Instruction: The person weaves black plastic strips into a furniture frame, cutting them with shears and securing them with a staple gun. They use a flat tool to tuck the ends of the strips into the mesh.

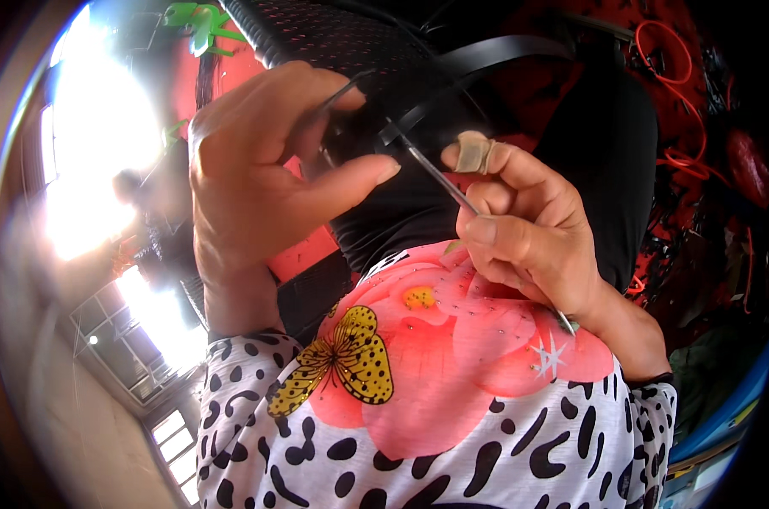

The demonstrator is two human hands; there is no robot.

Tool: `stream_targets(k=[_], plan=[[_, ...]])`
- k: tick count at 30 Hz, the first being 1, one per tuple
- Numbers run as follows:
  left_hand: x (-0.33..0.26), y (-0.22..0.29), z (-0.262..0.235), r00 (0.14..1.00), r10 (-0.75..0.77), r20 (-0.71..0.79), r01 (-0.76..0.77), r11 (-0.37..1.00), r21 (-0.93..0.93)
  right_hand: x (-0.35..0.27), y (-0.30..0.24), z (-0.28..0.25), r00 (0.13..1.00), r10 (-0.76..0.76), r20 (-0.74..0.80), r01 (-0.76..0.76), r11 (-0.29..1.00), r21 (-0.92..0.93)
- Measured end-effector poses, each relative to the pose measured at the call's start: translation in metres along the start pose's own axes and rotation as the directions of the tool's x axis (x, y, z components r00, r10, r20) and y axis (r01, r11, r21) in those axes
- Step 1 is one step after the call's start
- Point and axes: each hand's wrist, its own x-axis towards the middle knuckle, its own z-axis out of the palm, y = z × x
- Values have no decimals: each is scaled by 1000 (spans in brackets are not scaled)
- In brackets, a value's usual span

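My left hand point(274, 165) is raised at the left, open, its thumb and forefinger spread apart. A thin dark strip point(351, 83) lies against the forefinger, and the hand's lower fingers are partly hidden. On the right, my right hand point(529, 229) pinches a slim metal tool point(440, 178) between thumb and fingers. The tool's narrow tip points up and left and meets a flat black strip point(486, 64); its other end shows below my palm. Beige tape point(473, 153) wraps one right finger. Whether the two dark strips are one piece, I cannot tell.
Beneath my hands are my black-clad legs point(609, 153) and a patterned shirt point(418, 390). A black perforated surface point(334, 34) lies beyond. An orange-red hose point(685, 102) coils on the red floor at right among black scraps. Something green point(200, 25) stands at upper left, near bright windows.
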Motion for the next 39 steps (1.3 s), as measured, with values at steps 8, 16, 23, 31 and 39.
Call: stream_targets(k=[8,16,23,31,39], plan=[[13,4,4,999,-22,33,27,987,-161,6,-13,-1,899,-328,289,404,366,-838],[5,0,14,998,-34,-44,27,989,-145,10,-16,-8,995,-76,-65,64,982,-175],[8,-1,11,996,-28,-85,1,951,-309,2,-27,-32,984,122,131,-57,909,-414],[0,2,3,994,-30,-102,-10,928,-373,16,-37,-3,618,-511,598,604,-178,-777],[-2,-9,3,993,94,-71,-113,937,-332,62,-61,10,723,-148,675,638,-233,-734]])
